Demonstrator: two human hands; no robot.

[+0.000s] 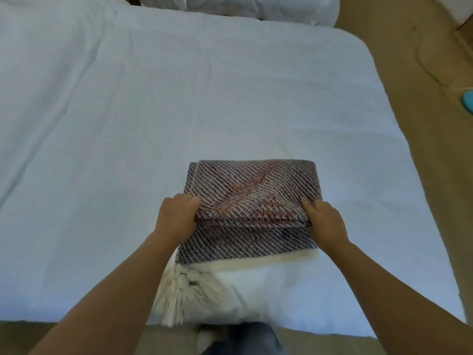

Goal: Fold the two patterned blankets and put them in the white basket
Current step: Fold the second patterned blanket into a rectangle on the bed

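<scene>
One patterned blanket (252, 198), woven in dark purple, white and red diagonal stripes, lies folded into a small rectangle near the front edge of the white bed (128, 111). Cream tassels (179, 290) trail from its near left corner over the bed edge. My left hand (176, 219) grips the left end of the top folded layer. My right hand (323, 221) grips the right end of the same layer, whose near edge is lifted slightly off the layer below. No second blanket and no white basket are in view.
White pillows (256, 8) sit at the head of the bed. Tan carpet (422, 73) runs along the right side, with a blue object (468, 101) at the right edge. Carpet and my legs show below the bed's front edge.
</scene>
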